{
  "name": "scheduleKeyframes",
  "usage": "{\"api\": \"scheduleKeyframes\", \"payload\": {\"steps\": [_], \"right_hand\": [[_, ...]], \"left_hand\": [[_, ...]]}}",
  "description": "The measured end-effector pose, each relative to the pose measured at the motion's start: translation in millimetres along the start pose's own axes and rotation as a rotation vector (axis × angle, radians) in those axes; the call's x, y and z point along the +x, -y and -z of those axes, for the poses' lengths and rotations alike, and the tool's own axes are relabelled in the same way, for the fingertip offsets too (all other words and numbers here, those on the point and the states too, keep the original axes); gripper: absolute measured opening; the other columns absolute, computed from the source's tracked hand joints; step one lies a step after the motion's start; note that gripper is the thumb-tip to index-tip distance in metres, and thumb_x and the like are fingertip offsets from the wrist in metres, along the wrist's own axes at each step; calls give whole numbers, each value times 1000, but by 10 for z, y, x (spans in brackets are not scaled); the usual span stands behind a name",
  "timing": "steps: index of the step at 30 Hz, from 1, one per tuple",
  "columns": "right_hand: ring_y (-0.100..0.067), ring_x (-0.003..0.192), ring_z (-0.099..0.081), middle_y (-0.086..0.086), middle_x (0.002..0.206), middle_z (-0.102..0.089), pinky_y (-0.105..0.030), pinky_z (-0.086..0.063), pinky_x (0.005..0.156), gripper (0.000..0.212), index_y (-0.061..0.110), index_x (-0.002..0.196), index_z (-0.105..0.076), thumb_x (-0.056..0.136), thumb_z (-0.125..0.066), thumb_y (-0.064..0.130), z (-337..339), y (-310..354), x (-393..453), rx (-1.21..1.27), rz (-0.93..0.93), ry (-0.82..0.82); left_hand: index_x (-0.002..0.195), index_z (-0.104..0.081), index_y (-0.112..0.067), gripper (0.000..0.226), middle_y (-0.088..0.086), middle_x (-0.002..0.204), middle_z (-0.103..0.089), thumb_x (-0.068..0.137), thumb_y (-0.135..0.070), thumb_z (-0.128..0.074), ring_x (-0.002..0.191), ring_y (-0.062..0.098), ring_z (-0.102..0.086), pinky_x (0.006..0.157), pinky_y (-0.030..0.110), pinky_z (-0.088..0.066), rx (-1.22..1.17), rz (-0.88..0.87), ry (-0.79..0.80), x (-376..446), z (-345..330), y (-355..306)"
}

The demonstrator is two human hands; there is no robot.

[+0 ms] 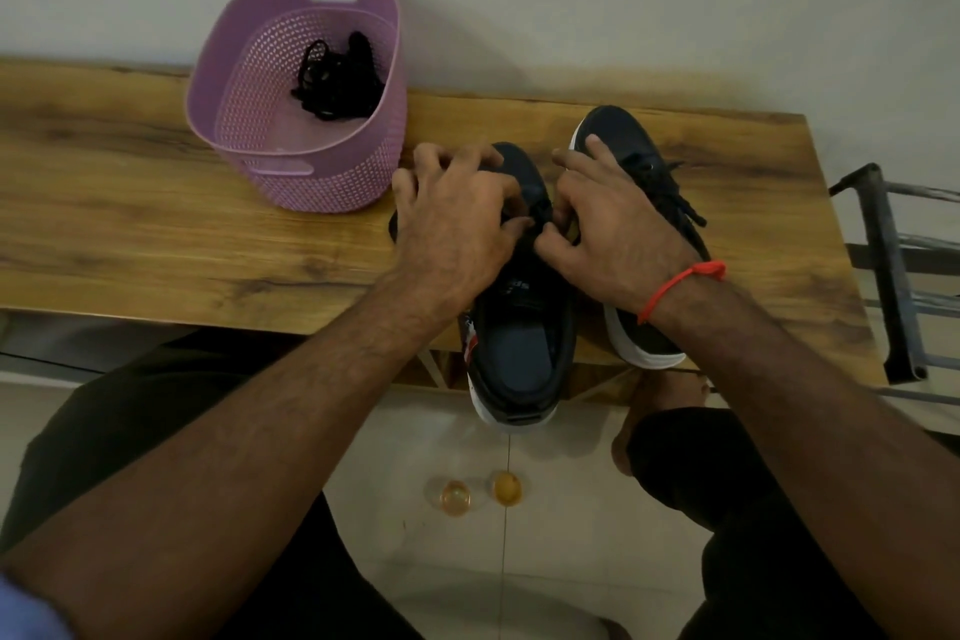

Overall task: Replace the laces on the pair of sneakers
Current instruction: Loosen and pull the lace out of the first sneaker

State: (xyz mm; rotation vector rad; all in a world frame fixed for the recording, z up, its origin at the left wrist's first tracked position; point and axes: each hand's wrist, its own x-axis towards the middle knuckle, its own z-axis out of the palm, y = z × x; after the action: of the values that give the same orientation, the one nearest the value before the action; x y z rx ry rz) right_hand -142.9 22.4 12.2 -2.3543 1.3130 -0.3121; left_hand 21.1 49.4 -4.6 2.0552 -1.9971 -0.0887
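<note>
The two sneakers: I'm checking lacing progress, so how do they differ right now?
The left sneaker lies under both hands, its heel jutting past the table edge; the right sneaker sits wholly on the table. The right sneaker shows black laces across its top; the left sneaker's lace area is covered by the left hand and right hand. Both are dark with white soles.
</note>
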Motion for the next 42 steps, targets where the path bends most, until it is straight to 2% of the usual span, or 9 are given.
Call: {"api": "scheduleKeyframes", "payload": {"steps": [9,12,15,18,21,25,32,37,42], "right_hand": [[-30,151,-15,-14,139,-50,-48,-14,124,15,18,80,-49,87,-60,27,17,-20,23,-18,-25,1],[-30,151,-16,-14,146,-46,-49,-13,124,15,19,80,-48,86,-60,27,11,-29,41,-24,-19,11],[-29,151,-18,-14,146,-47,-49,-13,123,18,21,77,-45,86,-59,28,7,-19,42,-29,-4,16],[-29,151,-16,-15,149,-45,-48,-13,124,17,20,78,-46,87,-59,27,-8,-10,28,-29,3,-1],[-28,152,-16,-14,150,-43,-48,-13,124,17,20,78,-46,88,-58,28,-7,-8,22,-30,-1,12],[-28,152,-14,-13,151,-42,-47,-14,124,16,18,81,-50,88,-59,28,4,-8,12,-27,-21,15],[-30,151,-15,-15,137,-51,-43,-13,122,16,14,87,-55,88,-60,28,26,25,14,20,-54,-2],[-29,151,-16,-13,138,-51,-47,-14,124,14,15,84,-53,87,-60,27,4,45,6,-13,-46,30],[-30,150,-18,-15,137,-52,-49,-19,122,15,15,82,-52,87,-60,27,15,65,-16,-22,-58,34]], "left_hand": [[96,-62,-16,19,-5,103,-65,88,-33,-56,102,17,-53,89,38,-46,-430,178,-501,117,467,327],[111,-62,-20,27,0,124,-58,89,-33,-55,112,18,-43,92,30,-30,-295,210,-305,77,374,358],[132,-58,-34,45,-4,147,-42,88,-41,-61,126,25,-36,96,35,-29,-151,76,-140,-24,217,210],[116,-70,-38,32,-8,151,-41,87,-52,-67,126,28,-34,98,43,-31,-57,-9,-55,-76,81,68],[98,-75,-38,23,-12,145,-47,86,-57,-68,123,26,-35,94,41,-28,-15,11,-37,-40,47,52],[98,-72,-36,28,-13,138,-52,89,-60,-62,122,25,-35,93,41,-27,57,-14,23,31,130,73],[112,-60,-16,38,4,126,-54,101,-50,-45,115,30,-44,94,43,-36,-88,101,-383,85,441,280],[112,-64,-27,25,-4,141,-47,97,-46,-57,124,28,-38,101,42,-32,-121,34,-199,36,267,271],[103,-74,-35,28,-12,145,-49,87,-58,-65,124,28,-34,89,39,-22,16,-110,12,-10,93,113]]}}
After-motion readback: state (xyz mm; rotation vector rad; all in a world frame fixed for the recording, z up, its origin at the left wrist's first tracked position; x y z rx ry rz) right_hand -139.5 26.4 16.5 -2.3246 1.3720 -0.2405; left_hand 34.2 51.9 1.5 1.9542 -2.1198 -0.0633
